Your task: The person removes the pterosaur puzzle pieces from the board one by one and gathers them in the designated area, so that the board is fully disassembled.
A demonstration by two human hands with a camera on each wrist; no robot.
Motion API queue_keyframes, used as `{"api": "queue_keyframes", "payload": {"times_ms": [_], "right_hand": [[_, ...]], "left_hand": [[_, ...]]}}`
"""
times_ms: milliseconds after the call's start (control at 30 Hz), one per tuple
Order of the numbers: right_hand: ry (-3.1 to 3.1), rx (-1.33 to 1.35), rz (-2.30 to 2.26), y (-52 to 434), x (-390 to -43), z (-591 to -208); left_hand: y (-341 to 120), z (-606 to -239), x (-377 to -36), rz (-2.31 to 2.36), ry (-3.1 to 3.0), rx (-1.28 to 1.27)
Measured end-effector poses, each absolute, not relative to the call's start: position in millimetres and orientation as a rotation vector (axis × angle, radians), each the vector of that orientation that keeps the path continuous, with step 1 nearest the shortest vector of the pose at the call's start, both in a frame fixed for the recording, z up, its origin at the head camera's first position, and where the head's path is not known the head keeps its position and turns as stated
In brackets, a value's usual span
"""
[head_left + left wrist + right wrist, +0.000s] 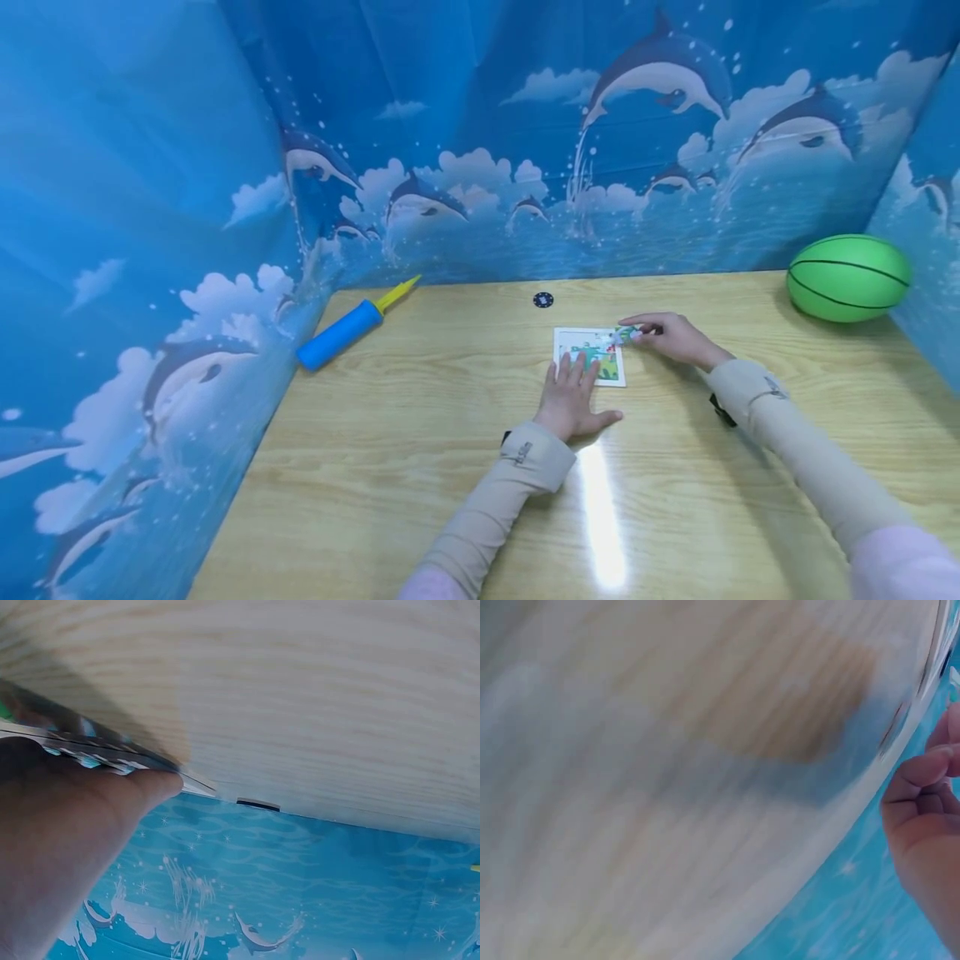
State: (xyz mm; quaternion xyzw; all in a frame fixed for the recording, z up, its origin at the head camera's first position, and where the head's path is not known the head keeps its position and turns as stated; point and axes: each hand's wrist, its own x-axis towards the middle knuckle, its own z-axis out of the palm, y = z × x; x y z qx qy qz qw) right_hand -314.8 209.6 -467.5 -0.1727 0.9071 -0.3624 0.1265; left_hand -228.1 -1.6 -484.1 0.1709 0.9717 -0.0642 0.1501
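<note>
A small square jigsaw puzzle [609,363] with a white border and a colourful picture lies on the table. My left hand [566,407] rests on its lower left part, fingers extended and spread, thumb out to the side. In the left wrist view that hand [82,825] lies along the puzzle's thin edge. At the puzzle's upper right corner, my right hand [675,340] pinches a small green and white puzzle piece [624,335] between thumb and fingers. The right wrist view shows the right hand [926,802] with bent fingers at the frame's edge; the piece is mostly cut off there.
A black round chip [543,300] lies behind the puzzle. On the left is a blue hand pump [341,335] with a yellow nozzle. A green ball [849,278] sits at the back right. Dolphin-printed cloth [465,233] borders the wooden table [420,433].
</note>
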Motion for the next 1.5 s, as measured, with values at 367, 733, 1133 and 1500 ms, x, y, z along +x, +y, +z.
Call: {"api": "queue_keyframes", "payload": {"times_ms": [367, 733, 1133, 1500], "right_hand": [[2.682, -0.343, -0.967, 270.1, -310.3, -470.0], [2.728, -0.312, -0.884, 285.8, -313.4, -475.2], [2.748, -0.478, -0.824, 279.6, -318.1, -480.3], [2.691, -0.412, -0.909, 280.2, -315.5, -480.6]], "left_hand": [[-2.2, -486.7, -227.5, -0.174, 2.808, 0.493], [0.3, -484.4, -227.1, -0.163, 2.793, 0.472], [-2.5, -482.3, -228.1, -0.131, 2.789, 0.484], [-1.2, -484.5, -229.1, -0.144, 2.79, 0.476]]}}
